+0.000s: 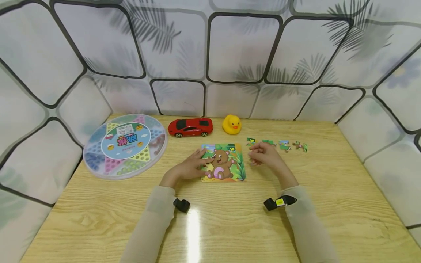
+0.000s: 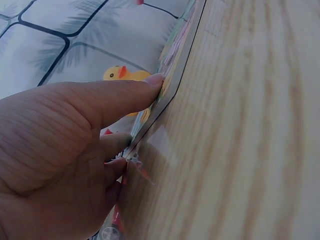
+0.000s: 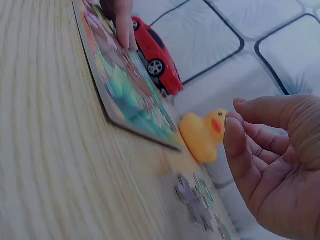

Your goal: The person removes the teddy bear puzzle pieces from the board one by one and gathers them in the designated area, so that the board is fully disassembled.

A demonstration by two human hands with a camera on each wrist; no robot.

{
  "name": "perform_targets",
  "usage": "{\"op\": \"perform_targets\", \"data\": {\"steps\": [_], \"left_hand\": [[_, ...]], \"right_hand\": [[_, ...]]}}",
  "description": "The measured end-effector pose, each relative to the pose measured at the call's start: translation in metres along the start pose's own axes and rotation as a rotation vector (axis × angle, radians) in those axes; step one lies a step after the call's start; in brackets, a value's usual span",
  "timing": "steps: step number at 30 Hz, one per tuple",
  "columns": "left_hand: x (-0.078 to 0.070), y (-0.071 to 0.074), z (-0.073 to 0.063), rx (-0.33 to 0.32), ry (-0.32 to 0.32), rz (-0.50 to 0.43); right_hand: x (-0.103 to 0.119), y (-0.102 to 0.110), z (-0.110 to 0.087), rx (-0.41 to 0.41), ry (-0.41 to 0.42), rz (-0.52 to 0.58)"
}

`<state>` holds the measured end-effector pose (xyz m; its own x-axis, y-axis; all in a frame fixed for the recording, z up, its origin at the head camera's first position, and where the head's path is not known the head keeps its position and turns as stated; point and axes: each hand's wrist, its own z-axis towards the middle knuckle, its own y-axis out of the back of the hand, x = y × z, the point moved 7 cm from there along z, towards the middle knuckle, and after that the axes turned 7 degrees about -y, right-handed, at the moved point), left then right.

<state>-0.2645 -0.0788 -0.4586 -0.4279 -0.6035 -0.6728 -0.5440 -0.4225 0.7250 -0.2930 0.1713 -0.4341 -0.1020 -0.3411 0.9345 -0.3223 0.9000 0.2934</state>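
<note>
"Where's the bear puzzle [image 1: 227,166]?"

"Flat on the surface [image 1: 236,219], between both hands. Plain wood stretches from its near edge toward the sleeves; the red car [image 1: 190,127] and duck [image 1: 231,124] stand beyond its far edge."

"And the loose pieces [image 1: 284,145]?"

"Right of the board, just past the right hand [image 1: 269,159]."

"Do the wrist views add anything?"

"The left shows the board's thick side, with the thumb on top near a rounded corner. The right shows thumb and forefinger tips close together."

"Poses?"

"Left hand [image 1: 190,166] spread, fingers on the board's left side. Right hand loosely curled, gripping nothing I can see."
</note>
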Motion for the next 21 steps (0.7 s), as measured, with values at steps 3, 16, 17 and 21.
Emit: {"op": "perform_targets", "data": {"steps": [3,16,17,21], "left_hand": [[-0.001,0.0,0.0,0.002,-0.002,0.004],[-0.002,0.001,0.0,-0.001,-0.012,0.012],[-0.002,0.001,0.0,0.0,-0.012,0.009],[-0.002,0.001,0.0,-0.002,-0.01,-0.002]], "right_hand": [[0.005,-0.013,0.001,0.041,0.01,0.025],[0.015,-0.079,0.015,0.155,-0.011,0.022],[0.016,-0.082,0.016,0.149,-0.01,0.014],[0.014,-0.092,0.022,0.147,-0.023,0.001]]}}
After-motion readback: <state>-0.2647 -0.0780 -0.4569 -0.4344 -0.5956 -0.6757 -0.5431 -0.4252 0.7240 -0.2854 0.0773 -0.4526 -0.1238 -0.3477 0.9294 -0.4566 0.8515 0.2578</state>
